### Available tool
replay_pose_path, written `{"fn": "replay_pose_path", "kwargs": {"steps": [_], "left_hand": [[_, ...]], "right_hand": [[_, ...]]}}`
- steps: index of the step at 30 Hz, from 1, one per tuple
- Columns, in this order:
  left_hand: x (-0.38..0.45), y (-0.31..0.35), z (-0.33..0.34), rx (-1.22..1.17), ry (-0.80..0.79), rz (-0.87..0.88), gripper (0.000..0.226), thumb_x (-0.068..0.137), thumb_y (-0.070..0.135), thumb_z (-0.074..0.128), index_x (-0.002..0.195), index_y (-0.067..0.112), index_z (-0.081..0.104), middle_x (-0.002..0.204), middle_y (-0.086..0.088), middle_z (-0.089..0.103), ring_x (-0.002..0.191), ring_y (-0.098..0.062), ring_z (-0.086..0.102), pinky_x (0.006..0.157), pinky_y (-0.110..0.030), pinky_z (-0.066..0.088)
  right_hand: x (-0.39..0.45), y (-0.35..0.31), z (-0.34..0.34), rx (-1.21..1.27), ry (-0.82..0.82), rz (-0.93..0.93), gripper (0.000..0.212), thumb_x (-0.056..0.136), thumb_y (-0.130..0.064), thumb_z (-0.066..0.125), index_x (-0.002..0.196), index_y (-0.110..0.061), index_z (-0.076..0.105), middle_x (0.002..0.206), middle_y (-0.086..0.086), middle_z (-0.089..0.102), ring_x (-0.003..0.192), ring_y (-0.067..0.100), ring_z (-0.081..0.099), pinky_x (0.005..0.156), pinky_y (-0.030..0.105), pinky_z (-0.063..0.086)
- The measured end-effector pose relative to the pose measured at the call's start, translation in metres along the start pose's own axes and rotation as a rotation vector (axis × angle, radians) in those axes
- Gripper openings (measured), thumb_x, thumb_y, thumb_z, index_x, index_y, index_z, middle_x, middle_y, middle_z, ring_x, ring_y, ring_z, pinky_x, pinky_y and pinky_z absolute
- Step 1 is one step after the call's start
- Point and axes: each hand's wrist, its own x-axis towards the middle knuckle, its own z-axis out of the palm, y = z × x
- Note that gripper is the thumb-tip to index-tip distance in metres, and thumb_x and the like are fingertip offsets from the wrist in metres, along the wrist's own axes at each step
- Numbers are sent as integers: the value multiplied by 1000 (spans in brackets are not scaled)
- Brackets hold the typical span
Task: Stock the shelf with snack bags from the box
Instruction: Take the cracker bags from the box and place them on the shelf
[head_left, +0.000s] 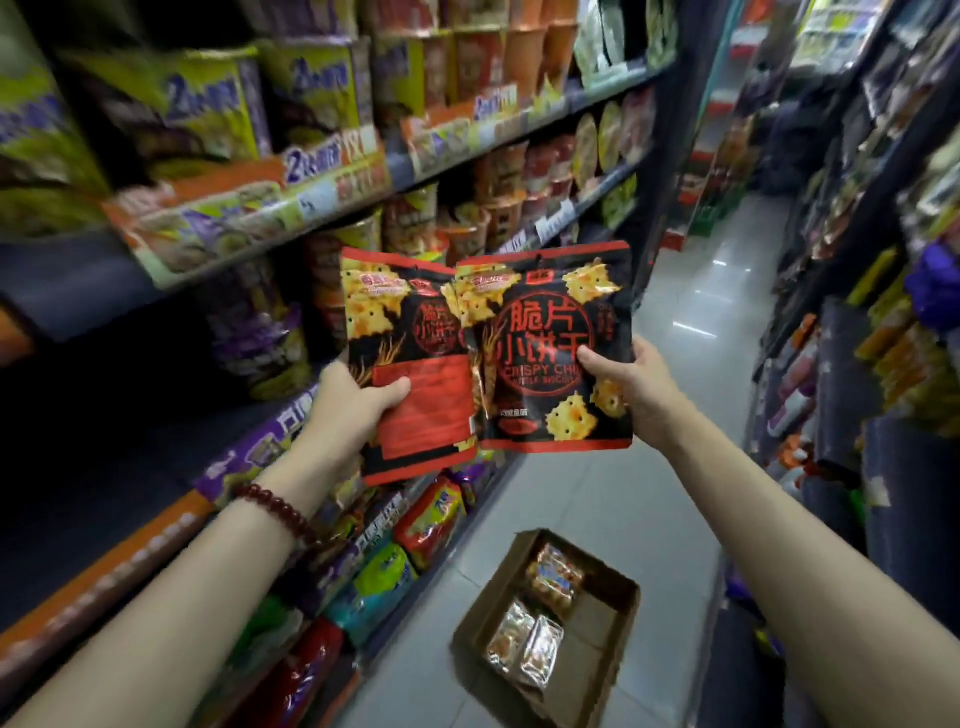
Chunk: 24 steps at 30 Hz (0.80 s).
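Shelves (249, 244) blurred | hands' fingers hidden behind bags (545, 353)

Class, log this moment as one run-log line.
left hand: grips black-red snack bag | right hand: grips matching bag | brown cardboard box: floor

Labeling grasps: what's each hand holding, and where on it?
Left hand grips the left snack bag at its lower left edge; right hand grips the right snack bag at its right edge.

two black-and-red biscuit bags (550, 353) side by side, left hand (358, 400) and right hand (631, 384) gripping, above box (613, 631)
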Motion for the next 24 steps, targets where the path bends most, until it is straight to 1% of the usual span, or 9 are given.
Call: {"fn": "replay_pose_path", "kwargs": {"steps": [2,4,7,10,12,14,16,20,24], "left_hand": [[-13,18,-22,-39,56,29,26,81,-5,67,95,16,58,93,-1,66,85,-18,64,75,-31,53],[-26,33,-46,-78,108,54,31,81,-6,65,92,22,56,92,1,65,84,-15,64,76,-33,51],[-48,51,-81,-94,177,97,32,82,-6,64,105,15,56,93,1,65,84,-12,63,70,-30,50],[-71,65,-119,-83,248,130,38,82,-6,64,114,13,53,98,0,65,90,-16,63,79,-34,50],[-88,71,-145,-79,298,142,34,83,-6,64,110,13,56,98,-1,66,90,-17,64,80,-35,51],[-107,76,-172,-79,350,146,23,83,-5,65,95,13,60,91,-1,67,84,-17,65,76,-35,52],[-126,79,-200,-78,401,142,20,82,-4,66,88,14,60,88,-2,67,81,-17,66,73,-35,52],[-166,86,-257,-106,519,158,27,82,-2,67,104,11,59,97,-4,67,88,-18,65,74,-35,52],[-210,92,-306,-119,618,208,32,83,-3,65,89,26,55,88,8,64,78,-5,62,62,-23,46]], "right_hand": [[0,-21,16,3,-67,-37,28,85,-11,67,112,-13,59,108,10,70,101,28,68,88,41,55],[0,-37,37,4,-141,-73,23,86,-11,67,108,-14,63,110,13,70,102,30,67,93,47,52],[-5,-56,73,1,-241,-111,20,86,-12,67,106,-17,64,111,9,71,103,26,67,96,45,50],[-15,-70,113,17,-322,-131,18,87,-12,66,101,-22,63,109,5,71,104,22,66,99,45,48],[-24,-77,140,18,-375,-148,19,87,-13,67,102,-23,63,111,4,70,107,22,65,102,46,46],[-33,-82,169,25,-419,-165,21,86,-14,68,104,-22,64,113,4,70,109,23,64,103,47,44],[-45,-88,198,40,-472,-180,20,86,-12,67,103,-23,64,111,2,71,108,21,64,102,45,45],[-72,-101,260,79,-599,-212,21,88,-7,64,103,-20,63,108,1,70,103,18,66,95,36,51],[-102,-111,321,77,-701,-270,19,87,-7,65,101,-21,63,102,-3,72,97,11,68,87,28,53]]}}
